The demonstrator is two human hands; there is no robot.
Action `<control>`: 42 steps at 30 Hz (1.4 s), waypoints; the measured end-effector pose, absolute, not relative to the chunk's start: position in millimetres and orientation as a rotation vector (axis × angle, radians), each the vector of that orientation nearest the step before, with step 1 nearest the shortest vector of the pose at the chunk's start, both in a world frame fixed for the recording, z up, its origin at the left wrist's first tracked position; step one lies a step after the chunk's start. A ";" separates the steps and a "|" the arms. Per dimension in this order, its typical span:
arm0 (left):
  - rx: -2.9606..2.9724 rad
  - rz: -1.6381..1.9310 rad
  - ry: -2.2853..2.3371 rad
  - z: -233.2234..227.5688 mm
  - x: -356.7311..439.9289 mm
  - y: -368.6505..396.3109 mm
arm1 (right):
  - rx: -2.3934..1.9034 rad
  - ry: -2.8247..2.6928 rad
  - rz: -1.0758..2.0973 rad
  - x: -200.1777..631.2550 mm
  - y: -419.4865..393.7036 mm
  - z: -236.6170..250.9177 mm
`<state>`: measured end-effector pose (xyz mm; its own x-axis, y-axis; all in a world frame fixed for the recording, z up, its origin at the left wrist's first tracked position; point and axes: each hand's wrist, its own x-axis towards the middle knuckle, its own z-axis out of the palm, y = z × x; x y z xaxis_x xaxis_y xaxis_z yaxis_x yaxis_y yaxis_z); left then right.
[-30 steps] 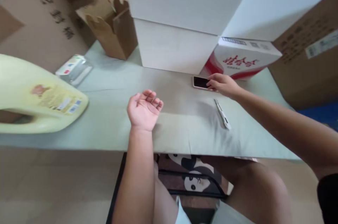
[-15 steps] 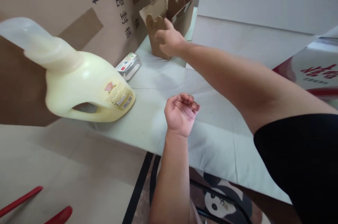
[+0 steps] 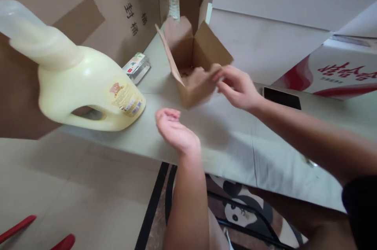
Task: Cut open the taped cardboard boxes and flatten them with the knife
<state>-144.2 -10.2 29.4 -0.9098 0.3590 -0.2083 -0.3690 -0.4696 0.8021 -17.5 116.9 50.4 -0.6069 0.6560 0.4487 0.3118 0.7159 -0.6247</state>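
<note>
The right hand (image 3: 237,87) is pinching the near flap of the open kraft takeout box (image 3: 193,59), which is tilting toward the desk's (image 3: 235,140) near edge, while the nearer left hand (image 3: 176,132) is curling empty just below it.

Right hand (image 3: 237,88) outstretched, fingers pinched; left hand (image 3: 176,132) loosely curled, palm up, forearm raised.

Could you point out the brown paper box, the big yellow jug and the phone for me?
brown paper box (image 3: 193,51): head view, on its inner back wall.
yellow jug (image 3: 88,89): head view, on its body above the handle hole.
phone (image 3: 282,98): head view, on its dark screen.
</note>
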 end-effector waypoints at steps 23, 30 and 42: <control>0.950 1.718 1.032 25.9 0.7 11.2 | -1.233 -1.351 0.757 243.9 -30.7 -15.7; 1.012 1.718 1.151 17.8 12.0 10.4 | -1.162 -1.363 0.889 251.6 -31.3 -22.8; 1.013 1.729 1.204 13.5 20.9 -2.6 | -1.067 -1.275 0.976 250.2 -20.7 -25.2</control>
<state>20.9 -2.6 13.5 -0.3759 0.9106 0.1718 -0.1548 -0.2445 0.9572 250.2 -20.7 -25.2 0.0643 0.9682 0.2417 0.0194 0.2410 -0.9703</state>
